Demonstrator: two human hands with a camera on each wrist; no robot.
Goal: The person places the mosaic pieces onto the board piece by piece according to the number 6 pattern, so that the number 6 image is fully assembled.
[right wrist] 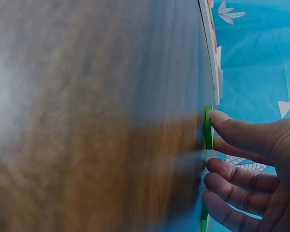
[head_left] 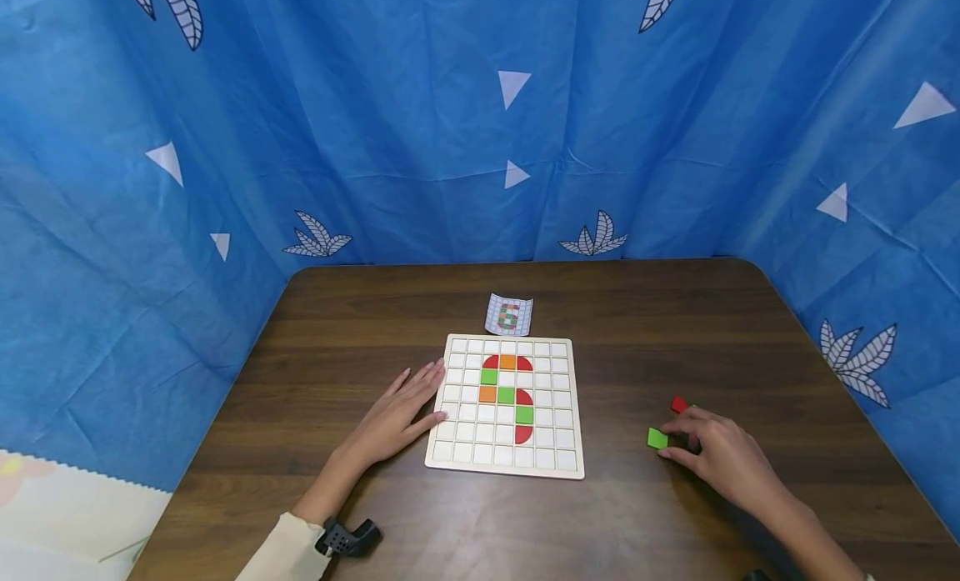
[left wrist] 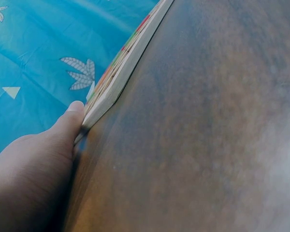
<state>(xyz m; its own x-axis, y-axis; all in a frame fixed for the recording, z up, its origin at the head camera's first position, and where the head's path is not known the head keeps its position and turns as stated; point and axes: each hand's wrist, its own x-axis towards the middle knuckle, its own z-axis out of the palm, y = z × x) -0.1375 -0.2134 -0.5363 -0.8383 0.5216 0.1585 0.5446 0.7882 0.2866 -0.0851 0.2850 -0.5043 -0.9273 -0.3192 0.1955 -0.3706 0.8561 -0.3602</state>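
- We see the left hand lying flat, fingers straight, its fingertips touching the left edge of the white grid board; it holds nothing.
- The right hand has its fingers curled at the green square tile; thumb and forefinger touch its edge, and the tile lies on the surface.
- A red tile lies just beside this hand, on the far side.
- Between the board and the green tile we see open brown wood surface.
- A small pattern card lies just behind the board's far edge.
- Blue cloth with leaves and triangles closes three sides.
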